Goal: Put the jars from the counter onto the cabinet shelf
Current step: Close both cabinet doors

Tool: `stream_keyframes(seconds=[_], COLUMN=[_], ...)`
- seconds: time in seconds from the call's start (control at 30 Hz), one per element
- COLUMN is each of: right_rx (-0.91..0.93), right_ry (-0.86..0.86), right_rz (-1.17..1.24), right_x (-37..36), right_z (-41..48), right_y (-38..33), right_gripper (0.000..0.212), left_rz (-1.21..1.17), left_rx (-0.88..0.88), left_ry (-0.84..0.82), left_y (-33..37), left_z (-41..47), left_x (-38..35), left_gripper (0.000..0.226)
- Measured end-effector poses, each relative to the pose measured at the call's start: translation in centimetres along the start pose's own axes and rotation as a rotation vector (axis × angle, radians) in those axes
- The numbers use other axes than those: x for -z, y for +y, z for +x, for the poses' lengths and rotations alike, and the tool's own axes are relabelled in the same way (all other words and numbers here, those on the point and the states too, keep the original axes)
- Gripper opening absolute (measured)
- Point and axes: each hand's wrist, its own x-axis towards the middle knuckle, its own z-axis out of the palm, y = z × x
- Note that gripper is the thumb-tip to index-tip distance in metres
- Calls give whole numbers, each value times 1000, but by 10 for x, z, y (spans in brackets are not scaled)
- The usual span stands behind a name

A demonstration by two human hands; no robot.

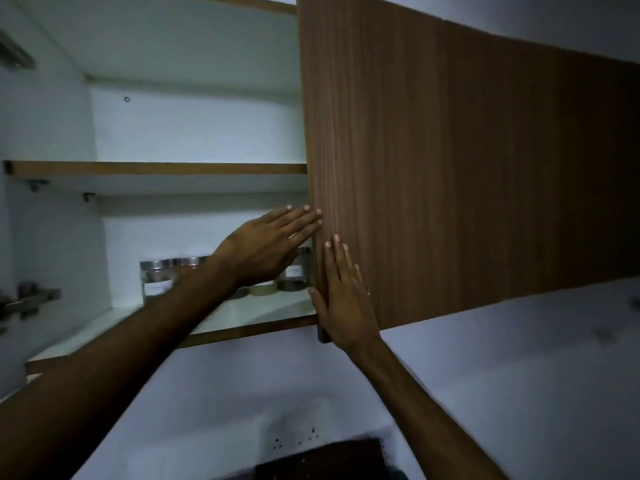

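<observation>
Kitchen cabinet, counted: 2 hands are raised, 1 left hand (270, 244) and 1 right hand (343, 299), on 2 bare forearms. There is 1 wood-grain door (450, 168). Inside are 2 shelves, 1 upper shelf (156, 168) and 1 lower shelf (263, 315). At least 3 steel-lidded jars show: 1 left jar (157, 282), 1 middle jar (189, 262) and 1 right jar (298, 271). The left forearm hides part of the row, so the full number cannot be told. On the left wall are 2 metal hinges, 1 upper hinge (15, 55) and 1 lower hinge (31, 301). Under the upper shelf are 2 shelf pegs (36, 184).
</observation>
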Motion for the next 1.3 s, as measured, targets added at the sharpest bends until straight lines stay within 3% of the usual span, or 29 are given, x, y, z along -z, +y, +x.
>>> stream_keyframes(seconds=[0.37,0.63,0.87,1.17,1.3], right_rx=[145,167,147,230,253], right_ry=[-2,17,-9,224,34], right_rz=[-31,-31,-108,-205,-2], right_x=[-52,-57,-45,-23,-23], right_z=[30,30,26,22,26], right_y=[46,50,41,21,29], right_gripper=[69,61,70,68,65], left_rz=[-77,-88,-74,-12,33], left_rx=[255,330,374,361,322], left_ry=[13,-35,-70,-80,-155], left_y=[27,38,52,59,61], left_z=[11,13,11,-1,-2], left_x=[-63,-55,-34,1,3], left_gripper=[72,73,70,64,64])
